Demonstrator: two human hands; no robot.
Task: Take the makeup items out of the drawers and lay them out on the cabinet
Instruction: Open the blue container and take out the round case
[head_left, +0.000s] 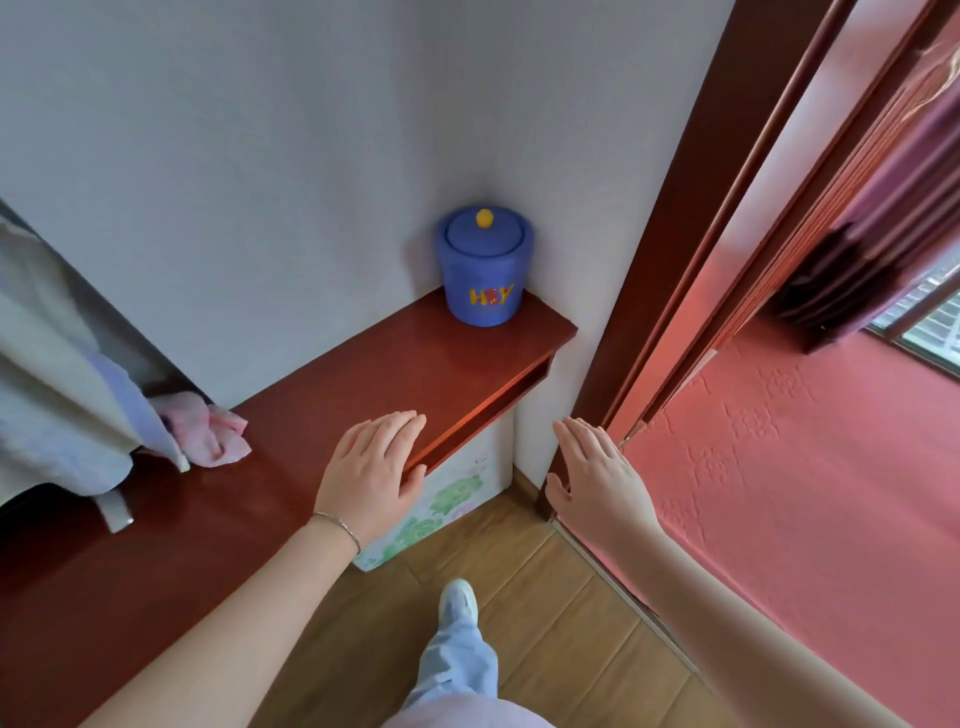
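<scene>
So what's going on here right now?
A person stands at a red-brown cabinet. The left hand lies open over its front edge; the right hand is open, near the door frame, holding nothing. No makeup is out. A lidded blue jar sits in the corner.

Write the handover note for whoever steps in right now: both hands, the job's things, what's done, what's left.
Left hand: open, fingers straight, resting on the front edge of the red-brown cabinet top.
Right hand: open, flat, in the air near the door frame, holding nothing.
On the cabinet: a blue lidded jar at the far corner, a pink cloth to the left.
Done: no makeup items in view, no drawer seen open.
Left: open the drawers, take the items out, lay them out on top.
</scene>
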